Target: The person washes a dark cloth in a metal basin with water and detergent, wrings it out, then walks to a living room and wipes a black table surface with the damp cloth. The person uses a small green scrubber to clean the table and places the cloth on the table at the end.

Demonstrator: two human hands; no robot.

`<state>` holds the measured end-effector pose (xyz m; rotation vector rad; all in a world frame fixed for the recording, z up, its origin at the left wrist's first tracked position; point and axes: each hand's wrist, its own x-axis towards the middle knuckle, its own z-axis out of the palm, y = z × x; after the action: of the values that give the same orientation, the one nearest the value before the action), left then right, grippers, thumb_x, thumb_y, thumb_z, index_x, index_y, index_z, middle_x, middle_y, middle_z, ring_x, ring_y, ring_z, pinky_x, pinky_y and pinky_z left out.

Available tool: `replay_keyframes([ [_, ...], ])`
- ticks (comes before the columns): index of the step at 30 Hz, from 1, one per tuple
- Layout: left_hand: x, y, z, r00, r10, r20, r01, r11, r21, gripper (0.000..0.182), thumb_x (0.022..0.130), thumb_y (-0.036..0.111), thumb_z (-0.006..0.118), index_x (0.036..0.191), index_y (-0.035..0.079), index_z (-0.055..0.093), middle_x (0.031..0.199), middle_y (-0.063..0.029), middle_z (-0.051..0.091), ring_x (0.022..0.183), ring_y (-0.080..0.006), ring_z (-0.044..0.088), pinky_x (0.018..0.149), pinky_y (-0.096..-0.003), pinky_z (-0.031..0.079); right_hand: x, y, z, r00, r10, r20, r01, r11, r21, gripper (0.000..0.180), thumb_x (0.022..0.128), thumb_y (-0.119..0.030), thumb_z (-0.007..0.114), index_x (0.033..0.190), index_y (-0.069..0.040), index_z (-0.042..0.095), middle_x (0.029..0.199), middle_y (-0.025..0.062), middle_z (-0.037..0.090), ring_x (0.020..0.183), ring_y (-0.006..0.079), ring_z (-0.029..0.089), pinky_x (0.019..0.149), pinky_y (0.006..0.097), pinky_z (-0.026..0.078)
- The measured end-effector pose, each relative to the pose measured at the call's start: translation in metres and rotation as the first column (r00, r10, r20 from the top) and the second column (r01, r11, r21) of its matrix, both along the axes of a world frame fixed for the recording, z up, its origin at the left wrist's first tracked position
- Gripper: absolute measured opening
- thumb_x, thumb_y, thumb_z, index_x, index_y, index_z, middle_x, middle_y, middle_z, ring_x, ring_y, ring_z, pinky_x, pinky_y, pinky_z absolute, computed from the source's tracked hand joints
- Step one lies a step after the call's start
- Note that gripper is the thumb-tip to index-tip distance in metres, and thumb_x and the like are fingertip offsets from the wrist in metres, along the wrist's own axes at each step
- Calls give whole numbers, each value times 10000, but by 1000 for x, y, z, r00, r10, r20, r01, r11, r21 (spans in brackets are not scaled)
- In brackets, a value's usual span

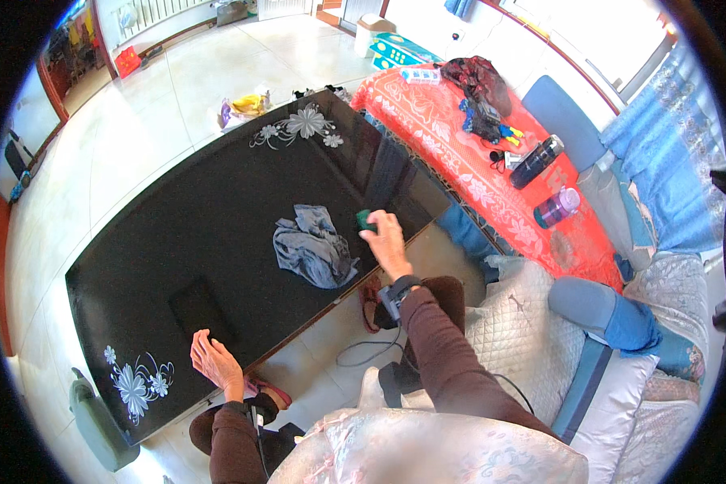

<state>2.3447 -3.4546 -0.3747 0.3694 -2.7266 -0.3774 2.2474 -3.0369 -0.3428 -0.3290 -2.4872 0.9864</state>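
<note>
A black glass-topped table (218, 199) with white flower patterns stands before me. My right hand (387, 239) is over its near right part, fingers curled at a small dark green object (366, 221); whether they grip it or only touch it I cannot tell. Just left of that hand lies a crumpled grey-blue cloth (314, 248). My left hand (215, 360) is at the table's near edge towards the left, fingers apart and holding nothing. A dark rectangular patch, an object or a reflection, shows on the glass beyond it.
A red patterned cover (460, 151) to the right bears a dark bottle (537, 161), a purple bottle (556, 207) and a dark plastic bag (481, 81). Close on my right is a sofa with a quilted cover (520, 314). A grey-green stool (100, 423) stands by the table's left end.
</note>
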Motion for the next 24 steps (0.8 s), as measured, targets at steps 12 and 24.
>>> replay_keyframes([
  [12,3,-1,3,997,-68,25,68,998,12,302,912,103,538,1214,92,540,1290,-66,548,1232,-252,484,1055,-403,332,65,-4,-24,992,126,-24,-127,988,-84,166,712,-57,670,849,-114,596,871,101,564,887,318,602,752,408,490],
  [24,4,9,9,989,96,108,-91,995,-48,243,920,83,524,1160,119,529,1243,-22,540,1214,-219,472,1016,-386,362,44,0,-26,972,49,229,-92,980,178,212,756,-74,707,921,-73,573,962,134,548,940,357,596,769,457,479],
])
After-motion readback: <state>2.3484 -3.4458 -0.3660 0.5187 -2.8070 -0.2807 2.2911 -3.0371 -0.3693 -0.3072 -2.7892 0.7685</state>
